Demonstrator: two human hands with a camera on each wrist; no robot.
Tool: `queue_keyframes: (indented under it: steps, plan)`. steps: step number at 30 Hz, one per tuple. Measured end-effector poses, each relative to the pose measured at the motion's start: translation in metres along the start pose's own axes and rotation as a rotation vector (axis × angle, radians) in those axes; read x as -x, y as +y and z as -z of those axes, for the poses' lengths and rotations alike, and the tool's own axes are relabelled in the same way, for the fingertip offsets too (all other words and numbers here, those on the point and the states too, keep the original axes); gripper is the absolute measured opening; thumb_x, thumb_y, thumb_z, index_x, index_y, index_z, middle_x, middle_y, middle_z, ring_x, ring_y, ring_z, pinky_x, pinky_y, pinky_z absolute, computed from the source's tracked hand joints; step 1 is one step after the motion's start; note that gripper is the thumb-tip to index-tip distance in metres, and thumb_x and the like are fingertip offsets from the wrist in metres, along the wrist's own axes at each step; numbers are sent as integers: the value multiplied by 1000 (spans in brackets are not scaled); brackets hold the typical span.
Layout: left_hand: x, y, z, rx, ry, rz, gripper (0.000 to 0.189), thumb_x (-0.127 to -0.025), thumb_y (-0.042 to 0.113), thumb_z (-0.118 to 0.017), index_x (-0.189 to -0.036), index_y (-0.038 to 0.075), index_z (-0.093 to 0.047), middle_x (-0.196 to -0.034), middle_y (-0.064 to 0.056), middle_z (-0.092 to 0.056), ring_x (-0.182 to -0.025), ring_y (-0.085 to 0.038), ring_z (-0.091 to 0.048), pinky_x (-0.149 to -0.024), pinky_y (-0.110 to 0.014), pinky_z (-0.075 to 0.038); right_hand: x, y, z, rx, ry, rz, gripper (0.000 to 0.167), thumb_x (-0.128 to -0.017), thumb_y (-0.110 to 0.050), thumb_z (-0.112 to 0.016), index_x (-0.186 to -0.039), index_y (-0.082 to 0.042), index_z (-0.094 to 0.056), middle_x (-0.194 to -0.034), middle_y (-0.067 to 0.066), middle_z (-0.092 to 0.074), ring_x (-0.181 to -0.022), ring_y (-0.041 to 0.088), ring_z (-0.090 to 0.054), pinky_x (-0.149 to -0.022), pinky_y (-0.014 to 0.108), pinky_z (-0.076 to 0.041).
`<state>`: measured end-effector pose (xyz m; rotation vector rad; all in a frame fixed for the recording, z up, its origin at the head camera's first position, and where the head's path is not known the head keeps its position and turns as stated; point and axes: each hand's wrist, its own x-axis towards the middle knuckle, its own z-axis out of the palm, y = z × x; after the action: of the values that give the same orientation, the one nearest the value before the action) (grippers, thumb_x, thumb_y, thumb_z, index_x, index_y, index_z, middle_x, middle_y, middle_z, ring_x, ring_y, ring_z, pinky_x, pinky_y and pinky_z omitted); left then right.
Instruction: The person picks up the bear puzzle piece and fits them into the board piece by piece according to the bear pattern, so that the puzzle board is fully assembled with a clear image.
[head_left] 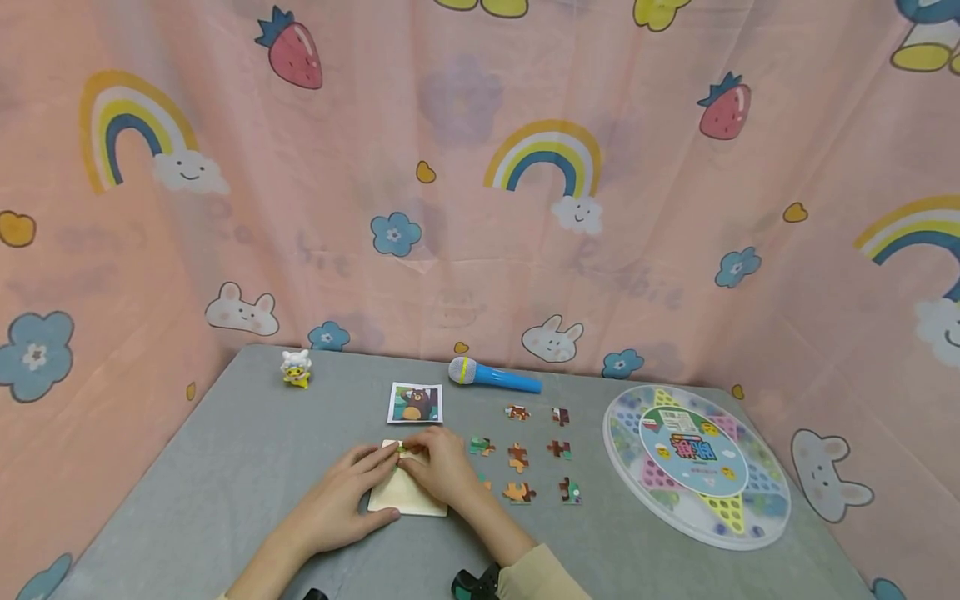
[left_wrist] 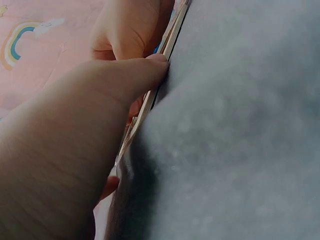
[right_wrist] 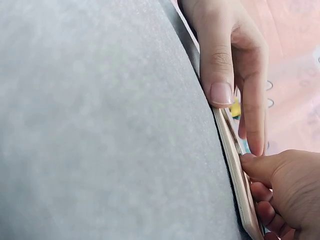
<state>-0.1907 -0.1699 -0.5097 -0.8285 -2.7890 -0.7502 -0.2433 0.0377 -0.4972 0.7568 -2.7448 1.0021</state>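
Observation:
A pale wooden puzzle board (head_left: 408,496) lies on the grey table, its top part covered by both hands. My left hand (head_left: 348,496) rests along the board's left side, thumb (right_wrist: 221,92) against the edge and straight fingers on the upper part. My right hand (head_left: 442,458) comes over the board from the right and pinches a small greenish puzzle piece (head_left: 405,448) at the board's top, mostly hidden by the fingers. Loose puzzle pieces, among them a brown one (head_left: 518,457), lie in rough rows right of the right hand.
Behind the board lies a bear picture card (head_left: 416,403), with a blue toy microphone (head_left: 495,377) to its right. A small figurine (head_left: 296,368) stands at back left. A round marble game board (head_left: 697,467) lies at right. A black object (head_left: 474,583) is by the right sleeve.

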Motion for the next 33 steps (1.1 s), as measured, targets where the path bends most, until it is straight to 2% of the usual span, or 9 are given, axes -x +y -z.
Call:
queue_keyframes:
  steps: [3,8,15,19,25,33]
  plan:
    - [1,1,1,37,-25,-12,73,-95,47,-77,-152,6,-58,-160,-6,-54,-149,-38,-46,-113,-66,-43,0,-1,0,9,1,2,21,-93,-21,-84,-108,-8,-83,-97,0,-74,-93,13,-64,-83,31,-44]
    - [3,1,3,67,-50,10,73,-97,50,-74,-153,6,-57,-159,-9,-54,-150,-41,-44,-113,-70,-41,0,-2,3,10,-19,23,21,-93,-20,-84,-109,-6,-82,-97,1,-74,-92,12,-64,-82,28,-47]
    - [1,2,4,72,-55,28,73,-98,51,-73,-153,6,-57,-160,-8,-53,-152,-41,-42,-114,-71,-39,0,5,17,-70,-6,43,22,-92,-10,-83,-111,2,-79,-96,9,-74,-86,16,-66,-77,24,-54]
    - [-1,3,3,69,-63,37,73,-97,51,-73,-153,6,-58,-160,-8,-53,-151,-41,-42,-115,-70,-38,2,16,30,-49,3,21,24,-93,-12,-82,-113,2,-79,-99,10,-76,-88,19,-68,-76,28,-56]
    - [-2,4,1,69,-69,39,74,-97,52,-74,-153,6,-58,-161,-7,-53,-152,-40,-42,-116,-70,-38,4,42,55,18,-7,-84,28,-97,-19,-80,-120,-3,-77,-108,8,-74,-94,20,-66,-81,35,-58]
    - [0,3,3,88,-74,39,75,-96,49,-75,-153,4,-57,-161,-9,-52,-151,-43,-41,-114,-73,-36,6,72,81,-4,109,-101,30,-95,-13,-82,-120,2,-77,-112,15,-75,-103,33,-71,-90,49,-61]
